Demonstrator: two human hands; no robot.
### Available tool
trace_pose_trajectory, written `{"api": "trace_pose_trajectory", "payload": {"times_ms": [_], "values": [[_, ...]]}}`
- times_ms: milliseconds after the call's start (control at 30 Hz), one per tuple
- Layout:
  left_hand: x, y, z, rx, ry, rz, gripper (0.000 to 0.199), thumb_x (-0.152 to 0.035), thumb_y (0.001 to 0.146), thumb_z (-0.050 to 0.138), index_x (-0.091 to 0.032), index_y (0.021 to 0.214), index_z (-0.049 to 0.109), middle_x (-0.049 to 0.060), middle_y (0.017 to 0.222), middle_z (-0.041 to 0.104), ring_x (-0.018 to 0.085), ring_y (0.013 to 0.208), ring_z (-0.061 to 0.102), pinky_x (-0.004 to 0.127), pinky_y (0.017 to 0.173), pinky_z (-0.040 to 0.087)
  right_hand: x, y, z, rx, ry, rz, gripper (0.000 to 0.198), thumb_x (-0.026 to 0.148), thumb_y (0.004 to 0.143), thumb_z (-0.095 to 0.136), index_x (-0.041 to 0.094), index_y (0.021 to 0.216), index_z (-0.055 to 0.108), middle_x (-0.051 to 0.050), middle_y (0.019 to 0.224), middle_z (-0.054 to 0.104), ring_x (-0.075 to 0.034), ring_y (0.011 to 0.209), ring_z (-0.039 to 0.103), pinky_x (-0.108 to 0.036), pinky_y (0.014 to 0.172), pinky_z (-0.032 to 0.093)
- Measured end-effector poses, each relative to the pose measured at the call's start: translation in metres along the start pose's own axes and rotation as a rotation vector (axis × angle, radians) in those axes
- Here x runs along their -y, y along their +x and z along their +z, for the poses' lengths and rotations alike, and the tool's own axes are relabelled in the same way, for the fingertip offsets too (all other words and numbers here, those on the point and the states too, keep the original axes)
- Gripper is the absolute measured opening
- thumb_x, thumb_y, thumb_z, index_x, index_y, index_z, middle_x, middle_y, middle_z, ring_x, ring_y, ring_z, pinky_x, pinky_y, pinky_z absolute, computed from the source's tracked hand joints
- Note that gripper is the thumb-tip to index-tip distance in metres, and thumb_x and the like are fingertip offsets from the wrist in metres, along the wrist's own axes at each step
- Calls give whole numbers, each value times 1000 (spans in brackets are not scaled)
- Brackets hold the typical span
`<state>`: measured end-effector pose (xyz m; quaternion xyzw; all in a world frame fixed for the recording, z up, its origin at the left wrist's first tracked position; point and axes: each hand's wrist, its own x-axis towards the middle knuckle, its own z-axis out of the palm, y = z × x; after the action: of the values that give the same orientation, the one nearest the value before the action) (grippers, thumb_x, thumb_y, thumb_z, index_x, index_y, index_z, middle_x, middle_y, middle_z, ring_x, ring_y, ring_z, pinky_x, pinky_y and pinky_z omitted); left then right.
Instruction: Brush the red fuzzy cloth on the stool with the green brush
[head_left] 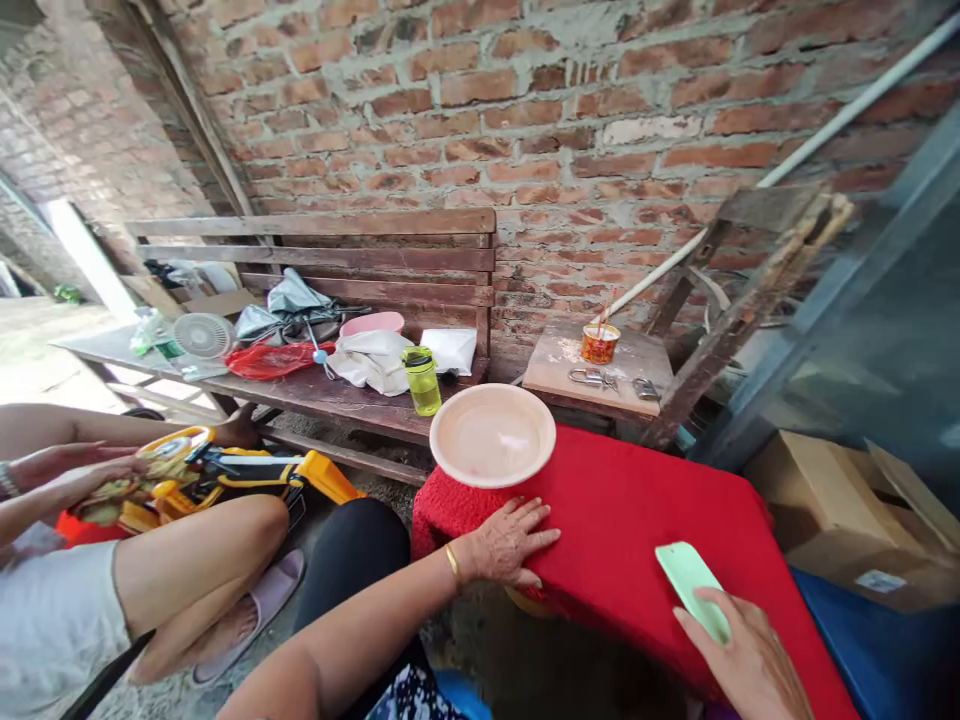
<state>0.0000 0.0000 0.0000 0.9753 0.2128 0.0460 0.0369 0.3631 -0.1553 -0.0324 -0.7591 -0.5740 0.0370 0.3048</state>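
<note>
the right hand (754,645) had its thumb and fingers closed on the near end of a flat pale green object (686,575), whose far end stuck out over the red cloth (637,510); what the object was could not be told. the left hand (510,540) lay palm down on the near edge of the same cloth, its fingers spread, a gold bangle (451,562) round the wrist. just beyond those fingertips a pale pink basin (493,437) sat upright on the cloth, a bright reflection inside it. behind the cloth stood a small wooden stand (551,372) with a patterned tub (600,344) and some metal pieces (592,377) on top. left of the basin, on a wooden bench (360,407), were a green bottle (421,382), a red plastic bag (274,361) and a white fan (203,336). at far left another person's hands (82,475) were at a yellow object (330,476). open cardboard boxes (832,530) stood at right.
</note>
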Motion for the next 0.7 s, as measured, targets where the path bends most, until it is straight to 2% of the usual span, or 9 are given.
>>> {"api": "trace_pose_trajectory", "payload": {"times_ms": [100, 167, 267, 400, 500, 600, 700], "values": [[3, 5, 0, -4, -19, 23, 75, -67, 90, 52, -25, 151, 39, 16, 159, 34, 35, 148, 26, 52, 118, 23, -8, 6, 0, -17, 22, 20, 40, 66, 72, 57, 31, 90, 66, -10, 83, 66, -35, 79, 66, -51, 71, 55], [4, 6, 2, -19, -42, 18, 75, -68, 90, 51, -26, 151, 39, 16, 158, 35, 34, 148, 27, 53, 118, 22, 2, 14, 1, -44, 28, 47, 36, 66, 72, 57, 35, 89, 65, -9, 80, 66, -36, 80, 66, -54, 71, 55], [4, 6, 6, -45, -73, 12, 75, -68, 88, 54, -25, 149, 41, 15, 157, 37, 34, 148, 28, 53, 118, 21, 44, 31, 12, -16, 10, -1, 41, 65, 76, 56, 32, 98, 67, -10, 88, 66, -35, 88, 66, -52, 78, 56], [4, 7, 11, -87, -87, 30, 76, -66, 85, 59, -24, 147, 45, 14, 156, 39, 34, 146, 31, 52, 118, 21, 117, 55, 53, 123, -1, -126, 50, 63, 81, 50, 25, 109, 67, -10, 96, 64, -29, 89, 65, -46, 80, 55], [4, 9, 12, -112, -90, 43, 76, -65, 85, 59, -23, 146, 45, 14, 154, 42, 35, 144, 34, 53, 118, 20, 142, 68, 76, 172, -28, -170, 52, 62, 84, 44, 24, 111, 68, -10, 95, 64, -27, 89, 64, -43, 81, 54], [3, 10, 10, -120, -107, 30, 70, -61, 87, 58, -23, 145, 47, 14, 153, 44, 35, 143, 37, 54, 118, 20, 119, 77, 67, 194, -103, -123, 54, 65, 81, 44, 26, 110, 69, -10, 98, 66, -29, 91, 65, -45, 79, 53], [2, 11, 9, -123, -134, 18, 67, -60, 87, 59, -24, 143, 49, 13, 153, 45, 35, 143, 37, 52, 118, 19, 63, 85, 29, 166, -213, 84, 60, 72, 76, 47, 28, 108, 70, -11, 89, 67, -33, 81, 67, -50, 71, 53]]}}
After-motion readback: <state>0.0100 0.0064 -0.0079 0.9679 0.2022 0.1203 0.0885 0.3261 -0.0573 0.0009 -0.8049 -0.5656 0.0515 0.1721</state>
